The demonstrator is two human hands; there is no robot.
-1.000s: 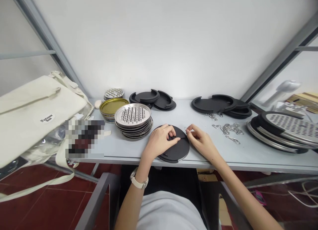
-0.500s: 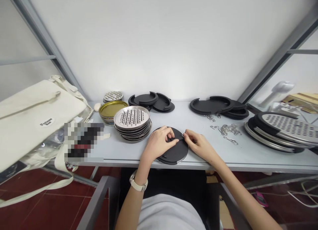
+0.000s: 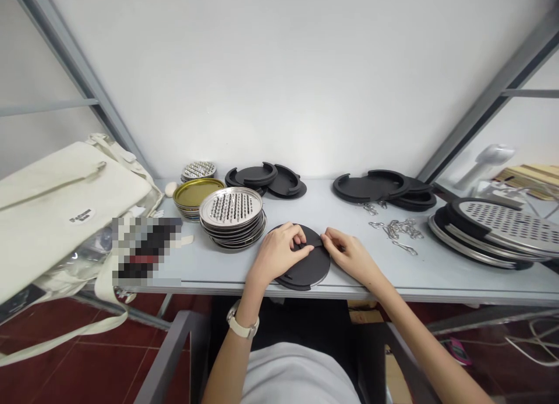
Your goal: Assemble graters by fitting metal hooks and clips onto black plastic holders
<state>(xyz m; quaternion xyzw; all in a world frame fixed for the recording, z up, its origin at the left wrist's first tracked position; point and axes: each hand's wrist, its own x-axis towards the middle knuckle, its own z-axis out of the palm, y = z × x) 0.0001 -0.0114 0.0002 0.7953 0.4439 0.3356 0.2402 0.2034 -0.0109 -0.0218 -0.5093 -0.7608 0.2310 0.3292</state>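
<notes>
A black round plastic holder (image 3: 304, 270) lies flat near the front edge of the shelf. My left hand (image 3: 279, 250) rests across its left side, fingers curled and thumb pressed towards its middle, steadying it. At its right edge my right hand (image 3: 345, 250) is closed in a pinch. The small metal wire clip that showed at these fingertips a moment ago is now mostly hidden by them. To the right, several more wire clips (image 3: 399, 229) lie in a loose pile. Left of the holder stands a stack of round metal grater plates (image 3: 231, 208).
Gold-coloured round lids (image 3: 198, 192) are stacked at the left. Further black holders (image 3: 371, 185) lie along the wall. Assembled graters (image 3: 510, 220) are piled at the right. A cream bag (image 3: 74, 200) leans over the left end. Metal posts frame both sides.
The right fingertips have closed in over the wire clip at the holder's edge, so it barely shows. My left hand and the holder have stayed in place.
</notes>
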